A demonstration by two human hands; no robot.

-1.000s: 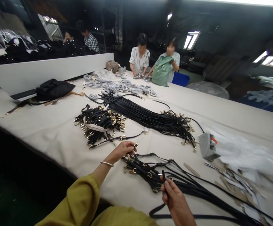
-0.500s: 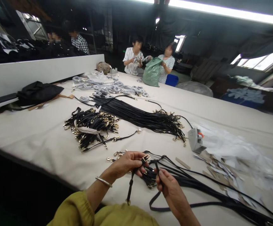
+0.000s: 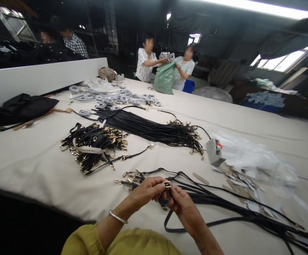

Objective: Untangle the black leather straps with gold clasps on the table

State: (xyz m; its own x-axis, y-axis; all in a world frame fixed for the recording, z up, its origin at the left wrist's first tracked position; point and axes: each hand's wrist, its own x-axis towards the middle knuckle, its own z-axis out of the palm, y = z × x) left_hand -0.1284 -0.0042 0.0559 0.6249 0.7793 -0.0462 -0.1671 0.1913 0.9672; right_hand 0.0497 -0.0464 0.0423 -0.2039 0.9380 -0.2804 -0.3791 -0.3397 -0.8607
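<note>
My left hand (image 3: pixel 150 188) pinches a small gold buckle (image 3: pixel 167 184) on a black strap, at the lower middle of the view. Right beside it, my right hand (image 3: pixel 183 204) is closed on the black strap (image 3: pixel 171 229), which loops down below my fingers and runs off to the right. The fingertips of both hands meet at the buckle. Behind them lie more long black straps (image 3: pixel 212 200) with gold clasps. A pile of short black straps (image 3: pixel 92 143) is further left, and a long bundle of black straps (image 3: pixel 143 125) crosses the table beyond.
On the pale table (image 3: pixel 50 156) are coiled grey straps (image 3: pixel 122 95), a black bag (image 3: pixel 23 108), a grey dispenser (image 3: pixel 214 152), paper scraps (image 3: pixel 239 180) and clear plastic (image 3: pixel 260 156). Across it, two people handle a green sack (image 3: pixel 164 79). Two others are at the far left.
My hands have come together at the buckle, which has tilted flatter. The view has shifted slightly. Across the table, one person's arms have reached over to the green sack with grey coils.
</note>
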